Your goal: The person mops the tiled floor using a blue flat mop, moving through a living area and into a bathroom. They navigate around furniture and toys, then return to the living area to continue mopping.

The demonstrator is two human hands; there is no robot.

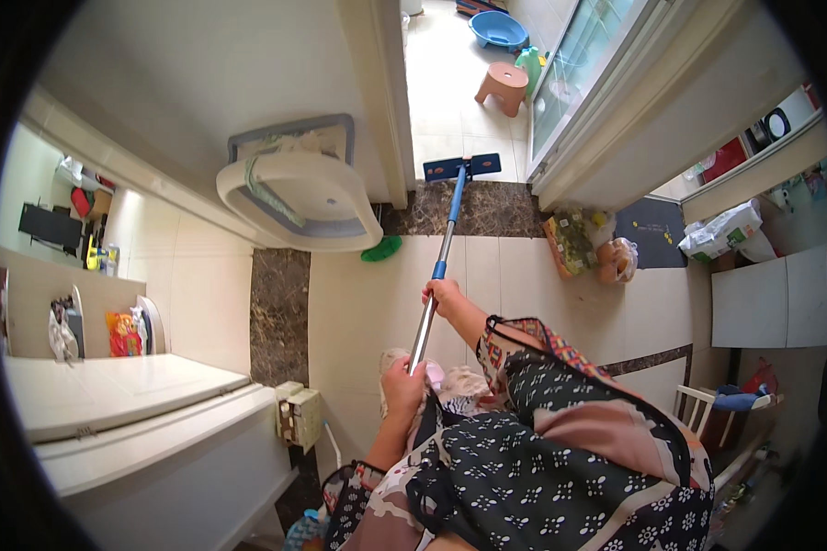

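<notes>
A flat mop (pixel 462 168) with a dark blue rectangular head and a silver and blue pole reaches away from me. Its head lies at the doorway, by the edge of the brown marble threshold (pixel 476 209). My left hand (pixel 402 386) is wrapped round the lower, nearer part of the pole. Further up, just below the blue collar, my right hand (pixel 445 297) closes round the same pole. The pole leans from my body toward the doorway. My fingertips are partly hidden behind the pole and the hands.
A brown stool (pixel 504 89) and a blue basin (pixel 498 30) stand beyond the doorway. Left of it, a white and grey plastic tub (pixel 296 197) leans on the wall, with a green slipper (pixel 381 249) beside it. Bagged produce (pixel 617 260) and a box (pixel 570 246) sit right.
</notes>
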